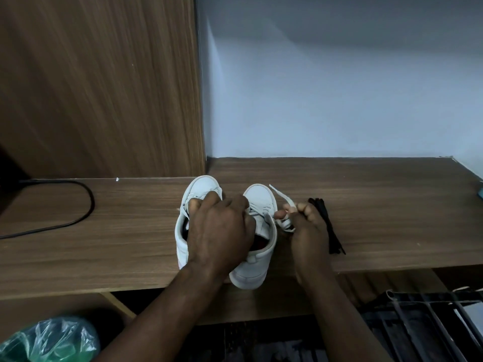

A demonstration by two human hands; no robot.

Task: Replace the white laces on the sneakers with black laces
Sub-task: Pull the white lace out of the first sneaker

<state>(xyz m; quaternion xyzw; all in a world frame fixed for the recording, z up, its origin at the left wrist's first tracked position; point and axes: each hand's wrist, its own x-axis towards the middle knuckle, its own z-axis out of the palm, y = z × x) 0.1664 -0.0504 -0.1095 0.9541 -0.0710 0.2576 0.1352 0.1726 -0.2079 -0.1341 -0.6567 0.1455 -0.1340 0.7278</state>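
Note:
Two white sneakers stand side by side on the wooden desk, toes pointing away from me: the left sneaker and the right sneaker. My left hand lies across both of them, fingers curled over their tongues and laces, holding them down. My right hand is just right of the right sneaker, pinching a white lace that runs out from that shoe. A bundle of black laces lies on the desk beside my right hand, partly hidden by it.
The wooden desk meets a wooden panel at back left and a white wall behind. A black cable loops on the left. A green plastic bag sits below left, a dark rack below right.

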